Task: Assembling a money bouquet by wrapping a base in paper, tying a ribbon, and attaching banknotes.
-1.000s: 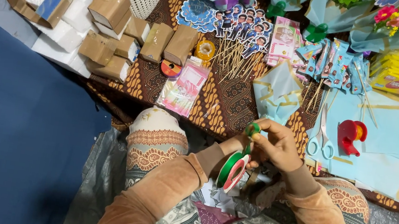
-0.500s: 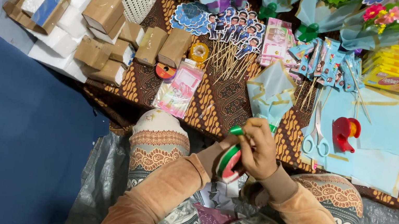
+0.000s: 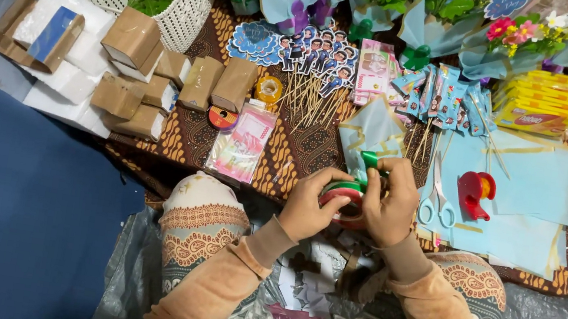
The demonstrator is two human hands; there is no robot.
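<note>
The green ribbon roll (image 3: 344, 197), a spool with a red rim, sits between both hands just above the near edge of the table (image 3: 189, 141), and the loose ribbon end (image 3: 369, 160) stands up from it, close to the folded light-blue paper cone (image 3: 372, 131). The likeliest slip is the free end escaping the fingers and springing back onto the roll, or the spool rolling out of the cupped palm into the person's lap, since it rests on nothing but the hands. A sharp tug could also twist or crease the ribbon. The scissors (image 3: 435, 201) and the red tape dispenser (image 3: 476, 192) lie just beside the right wrist, so a wide elbow swing could knock them. The left hand (image 3: 307, 208) cradles the spool from the side, fingers curled and closed around its rim. The right hand (image 3: 389, 209) is bent over the top, fingers pinched together on the ribbon.
</note>
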